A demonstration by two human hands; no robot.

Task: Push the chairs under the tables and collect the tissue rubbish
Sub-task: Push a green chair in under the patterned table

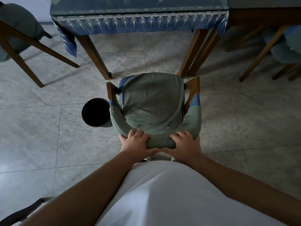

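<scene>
Grey tiled floor (48,131); my left hand (138,143) and right hand (184,144) grasp the chair (153,103) facing the table (138,17), bin (95,112) beside.

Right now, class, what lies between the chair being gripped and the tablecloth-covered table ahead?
In the head view, only bare tiled floor separates the chair from the table; its front stands level with the table legs.

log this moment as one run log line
step: pushing chair toward table | left hand: grips backrest | right hand: grips backrest | bin: beside chair
</scene>
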